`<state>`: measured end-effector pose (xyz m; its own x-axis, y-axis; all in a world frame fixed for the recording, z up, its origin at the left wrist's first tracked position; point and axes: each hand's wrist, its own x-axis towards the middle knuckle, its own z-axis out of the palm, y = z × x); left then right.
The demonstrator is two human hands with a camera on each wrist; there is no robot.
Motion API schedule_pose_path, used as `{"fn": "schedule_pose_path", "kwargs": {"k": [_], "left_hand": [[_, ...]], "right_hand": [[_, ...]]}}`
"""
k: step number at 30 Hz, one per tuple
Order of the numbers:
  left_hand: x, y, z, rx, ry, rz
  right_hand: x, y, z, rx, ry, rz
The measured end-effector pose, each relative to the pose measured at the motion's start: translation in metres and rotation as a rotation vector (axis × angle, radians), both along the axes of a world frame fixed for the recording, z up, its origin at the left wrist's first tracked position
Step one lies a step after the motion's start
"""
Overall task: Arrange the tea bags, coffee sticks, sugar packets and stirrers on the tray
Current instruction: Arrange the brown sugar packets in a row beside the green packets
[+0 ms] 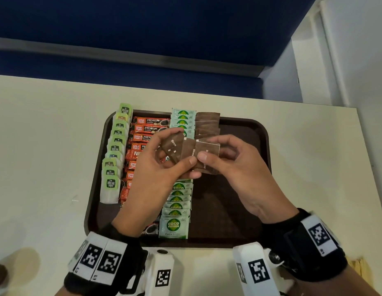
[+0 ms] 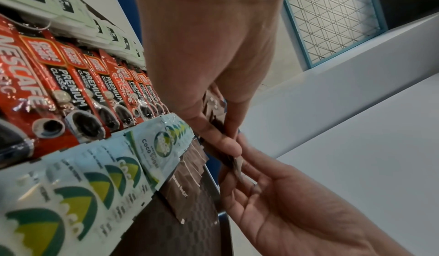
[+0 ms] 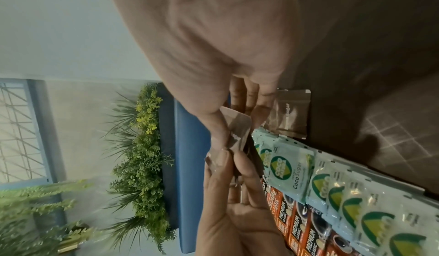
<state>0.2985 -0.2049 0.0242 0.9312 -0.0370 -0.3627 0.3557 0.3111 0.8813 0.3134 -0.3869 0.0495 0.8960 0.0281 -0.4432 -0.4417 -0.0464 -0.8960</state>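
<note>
Above the dark brown tray (image 1: 245,129), both hands hold a fan of brown sugar packets (image 1: 191,151). My left hand (image 1: 162,165) grips the fan's left side, thumb on top. My right hand (image 1: 230,161) pinches the rightmost packet (image 1: 208,149) between thumb and fingers. On the tray lie a column of tea bags (image 1: 114,154) at the left, red coffee sticks (image 1: 148,124) beside them, a column of pale green Coco Sugar packets (image 1: 175,225), and a short row of brown sugar packets (image 1: 207,121) at the far end. The left wrist view shows the held packets (image 2: 213,113) edge-on.
The tray sits on a cream table (image 1: 47,135). The tray's right half (image 1: 226,201) is bare. A blue partition (image 1: 143,28) runs behind the table and a white wall (image 1: 346,50) stands at the right. Something tan (image 1: 357,265) lies by my right wrist.
</note>
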Motion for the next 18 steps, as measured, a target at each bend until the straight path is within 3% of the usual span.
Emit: {"fn": "schedule_pose_path", "kwargs": {"k": [7, 9, 13, 18], "left_hand": [[0.005, 0.012, -0.001, 0.000, 0.004, 0.086], [0.007, 0.018, -0.003, 0.003, 0.008, 0.110], [0.008, 0.024, -0.006, 0.005, 0.011, 0.140], [0.007, 0.025, -0.006, 0.003, 0.004, 0.127]], "right_hand": [[0.015, -0.026, -0.009, -0.066, -0.022, -0.142], [0.018, -0.032, -0.012, -0.156, -0.061, -0.042], [0.011, -0.031, -0.025, -0.504, -0.195, 0.328], [-0.005, -0.022, -0.042, -0.610, -0.222, 0.483]]}}
